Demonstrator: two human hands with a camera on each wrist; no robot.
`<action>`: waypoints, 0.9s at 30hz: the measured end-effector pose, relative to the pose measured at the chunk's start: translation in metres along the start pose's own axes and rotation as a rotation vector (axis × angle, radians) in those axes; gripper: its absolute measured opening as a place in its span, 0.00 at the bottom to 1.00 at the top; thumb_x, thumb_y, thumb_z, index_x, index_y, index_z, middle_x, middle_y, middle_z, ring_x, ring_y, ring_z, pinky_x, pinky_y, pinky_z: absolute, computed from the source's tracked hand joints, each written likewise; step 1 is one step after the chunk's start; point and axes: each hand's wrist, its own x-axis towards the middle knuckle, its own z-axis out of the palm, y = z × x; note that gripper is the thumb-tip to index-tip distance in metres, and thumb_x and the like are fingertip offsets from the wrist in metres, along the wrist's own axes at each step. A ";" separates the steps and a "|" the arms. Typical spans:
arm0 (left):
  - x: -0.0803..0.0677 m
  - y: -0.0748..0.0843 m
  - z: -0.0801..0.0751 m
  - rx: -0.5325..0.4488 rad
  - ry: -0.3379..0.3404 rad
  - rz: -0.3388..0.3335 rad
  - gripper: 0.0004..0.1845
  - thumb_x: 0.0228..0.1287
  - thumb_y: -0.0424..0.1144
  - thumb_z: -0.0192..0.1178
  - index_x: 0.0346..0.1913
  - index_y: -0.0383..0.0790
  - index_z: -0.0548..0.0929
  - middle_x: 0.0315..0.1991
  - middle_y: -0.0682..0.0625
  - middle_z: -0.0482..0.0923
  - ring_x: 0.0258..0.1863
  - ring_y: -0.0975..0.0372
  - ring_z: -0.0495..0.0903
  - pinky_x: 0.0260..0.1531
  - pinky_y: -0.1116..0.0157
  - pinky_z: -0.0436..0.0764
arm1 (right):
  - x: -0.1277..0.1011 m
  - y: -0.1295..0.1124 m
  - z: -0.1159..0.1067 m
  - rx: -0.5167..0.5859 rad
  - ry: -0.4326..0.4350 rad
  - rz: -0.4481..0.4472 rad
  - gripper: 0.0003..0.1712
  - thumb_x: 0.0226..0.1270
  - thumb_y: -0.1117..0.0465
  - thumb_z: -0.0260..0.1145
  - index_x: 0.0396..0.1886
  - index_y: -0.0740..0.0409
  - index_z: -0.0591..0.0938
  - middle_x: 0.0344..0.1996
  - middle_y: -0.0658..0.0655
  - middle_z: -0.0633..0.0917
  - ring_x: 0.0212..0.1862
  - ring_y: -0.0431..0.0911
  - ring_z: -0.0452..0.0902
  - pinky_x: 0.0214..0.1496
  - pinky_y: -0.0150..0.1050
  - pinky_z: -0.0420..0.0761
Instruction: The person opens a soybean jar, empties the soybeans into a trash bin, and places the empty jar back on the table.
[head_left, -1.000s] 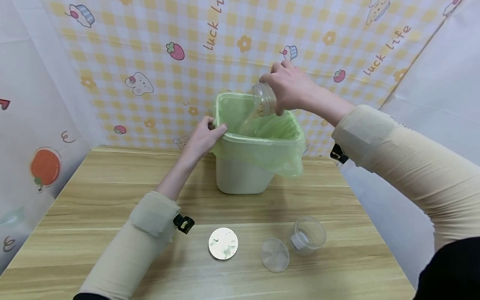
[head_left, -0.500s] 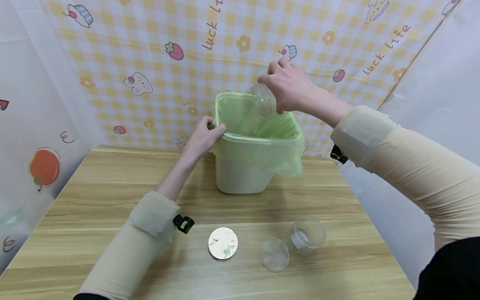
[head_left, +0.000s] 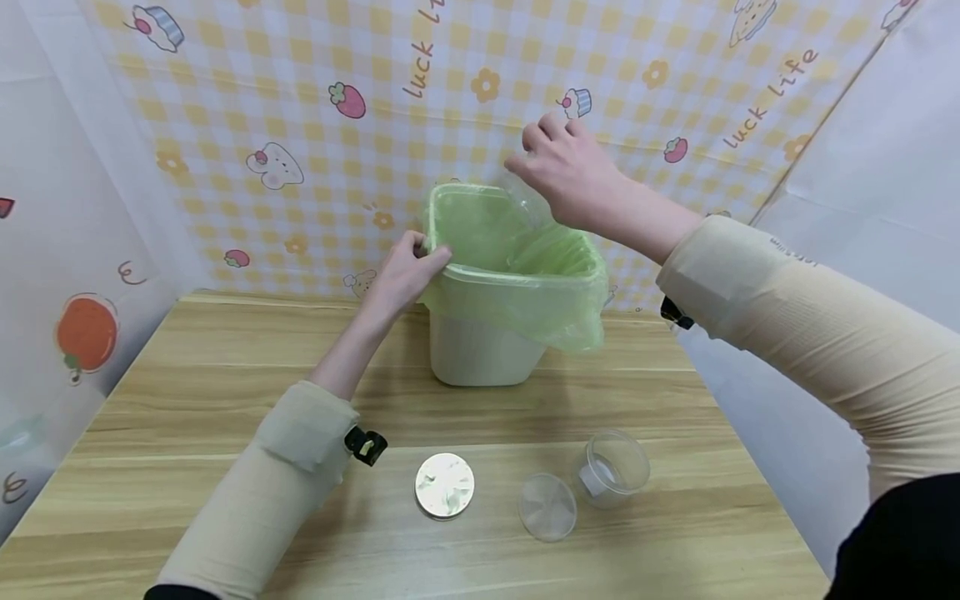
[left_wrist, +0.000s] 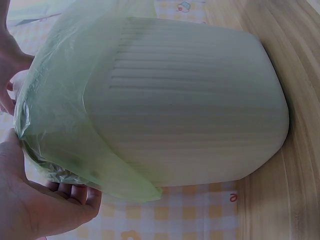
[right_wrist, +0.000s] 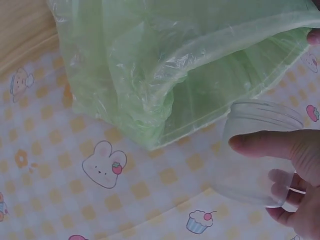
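A pale trash bin [head_left: 483, 354] stands at the back of the table, lined with a thin green trash bag [head_left: 525, 312] folded over its rim. My left hand [head_left: 408, 273] grips the bin's left rim through the bag, thumb on the near side, fingers curled beneath the bag's edge in the left wrist view. Above the bin's opening my right hand [head_left: 573, 177] holds a clear jar [right_wrist: 240, 172] tipped mouth-down toward the bag. Thumb and fingers wrap the jar from opposite sides. The jar looks empty in the right wrist view; my hand hides most of it in the head view.
On the wooden table [head_left: 315, 517] nearer me lie a shiny round lid [head_left: 445, 486] and a clear round lid [head_left: 547, 507]. Beside them is a clear plastic cup [head_left: 626, 462] with something white at its bottom. A checked cloth wall [head_left: 300, 217] rises right behind the bin.
Pale grains were pouring from the jar into the bag; the stream thinned and no longer shows. My right hand has tipped the jar further and shifted slightly left. My left hand stays on the rim.
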 end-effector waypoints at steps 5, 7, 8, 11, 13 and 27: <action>0.000 0.000 0.000 -0.006 -0.002 0.004 0.24 0.69 0.53 0.55 0.57 0.39 0.71 0.44 0.48 0.70 0.43 0.56 0.69 0.42 0.63 0.72 | 0.000 -0.001 0.000 -0.080 0.000 -0.041 0.24 0.64 0.79 0.57 0.57 0.59 0.77 0.55 0.69 0.75 0.58 0.65 0.68 0.53 0.58 0.74; 0.000 0.000 0.000 -0.009 -0.002 0.005 0.24 0.69 0.53 0.55 0.57 0.39 0.71 0.44 0.48 0.70 0.43 0.56 0.69 0.43 0.63 0.72 | -0.001 -0.002 0.000 -0.124 0.003 -0.060 0.26 0.60 0.79 0.59 0.58 0.59 0.76 0.55 0.69 0.75 0.59 0.64 0.68 0.54 0.58 0.75; 0.000 0.000 0.000 -0.010 -0.003 0.005 0.24 0.69 0.53 0.55 0.57 0.39 0.71 0.44 0.48 0.70 0.43 0.56 0.69 0.43 0.63 0.72 | -0.001 -0.002 0.000 -0.149 0.005 -0.070 0.27 0.59 0.79 0.61 0.58 0.59 0.76 0.55 0.69 0.75 0.59 0.64 0.68 0.55 0.58 0.75; -0.001 0.001 0.000 -0.011 -0.003 0.002 0.24 0.69 0.53 0.55 0.57 0.39 0.71 0.44 0.48 0.70 0.44 0.56 0.69 0.43 0.62 0.72 | -0.002 -0.003 0.001 -0.223 0.017 -0.095 0.30 0.55 0.78 0.65 0.59 0.59 0.76 0.54 0.68 0.75 0.59 0.63 0.69 0.55 0.56 0.76; -0.001 0.001 0.000 -0.010 -0.002 0.000 0.24 0.69 0.53 0.55 0.57 0.39 0.71 0.45 0.48 0.70 0.44 0.56 0.69 0.43 0.62 0.72 | -0.002 -0.003 0.002 -0.270 0.032 -0.107 0.32 0.53 0.77 0.68 0.59 0.58 0.76 0.54 0.67 0.75 0.58 0.62 0.69 0.55 0.54 0.77; -0.001 0.000 0.001 -0.008 0.009 0.011 0.25 0.69 0.53 0.54 0.58 0.38 0.71 0.45 0.47 0.71 0.44 0.56 0.70 0.43 0.62 0.72 | -0.005 -0.007 0.006 -0.384 0.122 -0.144 0.27 0.55 0.74 0.71 0.56 0.58 0.78 0.55 0.65 0.77 0.58 0.59 0.69 0.60 0.54 0.75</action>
